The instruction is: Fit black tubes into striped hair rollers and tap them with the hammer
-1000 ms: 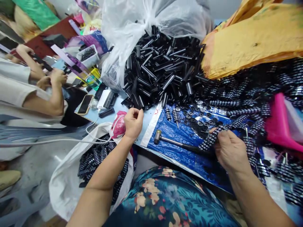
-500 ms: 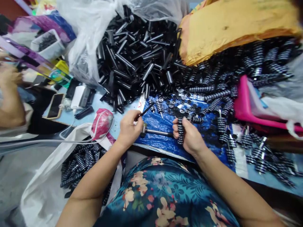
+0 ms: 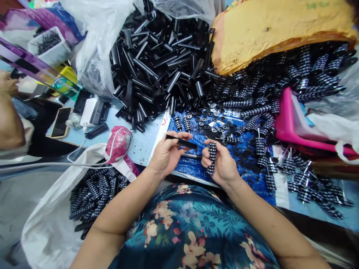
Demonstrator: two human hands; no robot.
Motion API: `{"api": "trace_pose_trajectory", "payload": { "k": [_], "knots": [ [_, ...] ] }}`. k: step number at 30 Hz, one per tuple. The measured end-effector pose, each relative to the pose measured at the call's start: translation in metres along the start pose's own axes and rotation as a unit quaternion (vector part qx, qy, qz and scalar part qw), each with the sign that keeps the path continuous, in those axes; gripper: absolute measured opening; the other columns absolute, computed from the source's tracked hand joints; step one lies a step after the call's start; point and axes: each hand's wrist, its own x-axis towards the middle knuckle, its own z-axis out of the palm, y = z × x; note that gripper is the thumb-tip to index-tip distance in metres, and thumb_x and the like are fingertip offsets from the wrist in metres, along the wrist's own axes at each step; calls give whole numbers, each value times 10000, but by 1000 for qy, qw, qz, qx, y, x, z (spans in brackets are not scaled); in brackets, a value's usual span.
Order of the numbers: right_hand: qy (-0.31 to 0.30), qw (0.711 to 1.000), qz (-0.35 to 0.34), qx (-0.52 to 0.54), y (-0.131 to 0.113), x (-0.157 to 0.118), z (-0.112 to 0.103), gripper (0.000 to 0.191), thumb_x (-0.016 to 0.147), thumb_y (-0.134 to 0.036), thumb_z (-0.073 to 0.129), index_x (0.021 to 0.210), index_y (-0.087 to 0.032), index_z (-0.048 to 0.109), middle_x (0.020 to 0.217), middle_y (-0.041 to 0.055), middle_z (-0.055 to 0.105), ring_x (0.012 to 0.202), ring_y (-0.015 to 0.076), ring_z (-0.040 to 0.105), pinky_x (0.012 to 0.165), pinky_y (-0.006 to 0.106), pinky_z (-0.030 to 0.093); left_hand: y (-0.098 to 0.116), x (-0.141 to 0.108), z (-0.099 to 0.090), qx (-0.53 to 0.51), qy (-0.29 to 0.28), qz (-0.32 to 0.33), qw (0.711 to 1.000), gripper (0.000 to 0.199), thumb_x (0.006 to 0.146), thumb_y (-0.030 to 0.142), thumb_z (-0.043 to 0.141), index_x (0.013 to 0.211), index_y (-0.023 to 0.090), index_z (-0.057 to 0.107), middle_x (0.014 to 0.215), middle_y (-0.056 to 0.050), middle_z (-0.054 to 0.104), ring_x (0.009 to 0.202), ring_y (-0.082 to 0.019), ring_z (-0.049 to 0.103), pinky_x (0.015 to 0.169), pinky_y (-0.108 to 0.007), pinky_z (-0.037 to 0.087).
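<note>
In my left hand [image 3: 169,153], the thumb and fingers hold a slim black tube [image 3: 185,143], its free end pointing right. My right hand [image 3: 221,164] is wrapped round a short black cylinder with a white check pattern [image 3: 212,158], held upright. A small gap separates the tube from the cylinder. Below them a metal shaft [image 3: 192,155] lies on the blue plastic sheet [image 3: 185,168], its ends hidden by my hands. Just beyond, two patterned pieces with thin metal tips [image 3: 186,123] and many small black discs [image 3: 214,129] lie on the sheet.
A large heap of black tubes [image 3: 157,63] fills the back. Patterned cylinders [image 3: 252,89] pile up under a yellow sack [image 3: 280,33] beside a pink bin [image 3: 286,119]. A white bag [image 3: 42,224] at lower left holds more. A phone [image 3: 61,122] and another person's arm [image 3: 9,116] are left.
My left hand has turned palm up and moved right, bringing the black tube close to the patterned cylinder. My right hand keeps its hold, nearly in place. The view has shifted slightly.
</note>
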Motion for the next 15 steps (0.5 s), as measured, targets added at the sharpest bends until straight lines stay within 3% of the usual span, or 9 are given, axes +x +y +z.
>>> {"api": "trace_pose_trajectory", "payload": {
  "k": [2,5,8,11,13,15],
  "knots": [
    [20,999,-26,9,-2,-1,2,298,881,-529,592,968,-245,618,681,-47,585,519,99,528,508,238,468,-10,-2,2,3,-20,-9,1000,218,826,303,613,933,229,438,827,4,660,748,-164,667,714,-323,538],
    [36,996,-87,10,-2,0,7,281,890,-517,613,954,-245,641,885,-2,691,860,162,695,805,323,582,-25,-3,5,94,-6,43,995,242,896,405,626,991,221,500,682,56,588,489,-81,482,534,-234,420],
    [17,989,-144,-30,5,2,9,268,934,-511,569,985,-261,654,1103,31,713,1117,215,668,1010,434,536,-34,-3,10,233,-26,125,964,264,821,365,752,960,188,613,760,22,625,621,-92,524,634,-244,435],
    [-29,968,-195,-153,12,3,2,348,976,-531,502,1159,-270,641,1319,75,653,1271,250,599,1106,505,474,-36,-5,12,300,-58,152,940,195,784,294,778,883,166,668,812,3,632,760,-128,547,728,-264,434],
    [-72,914,-272,-291,12,1,-8,571,922,-563,601,1409,-279,508,1523,107,488,1440,290,440,1155,527,429,-31,-7,10,300,-51,135,943,181,810,317,749,832,160,663,740,15,590,696,-118,503,665,-259,404],
    [-119,813,-370,-433,8,-1,-19,962,790,-576,764,1573,-296,280,1656,121,262,1536,343,249,1180,566,394,-24,-10,6,289,-51,107,950,241,797,360,767,771,156,641,674,28,540,635,-106,455,607,-254,369]
  ]
}}
